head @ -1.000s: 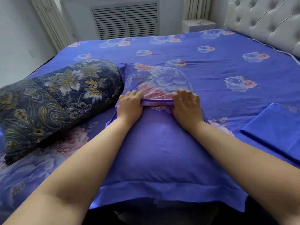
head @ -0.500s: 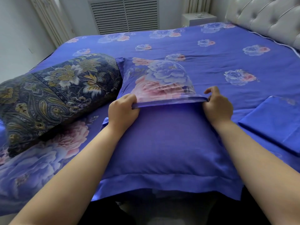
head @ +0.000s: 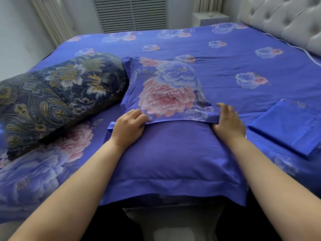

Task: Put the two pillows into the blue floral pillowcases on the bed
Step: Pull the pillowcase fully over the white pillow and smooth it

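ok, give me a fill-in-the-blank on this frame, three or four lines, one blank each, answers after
1. The dark navy paisley pillow lies to the ____ of the blue pillow with the pink flower print.
2. The folded plain blue pillowcase lies flat on the ____.
3. The left hand and right hand are at the floral flap's two ____.
4. The tufted headboard is ____ in colour.

Missing words: left; bed; ends; grey
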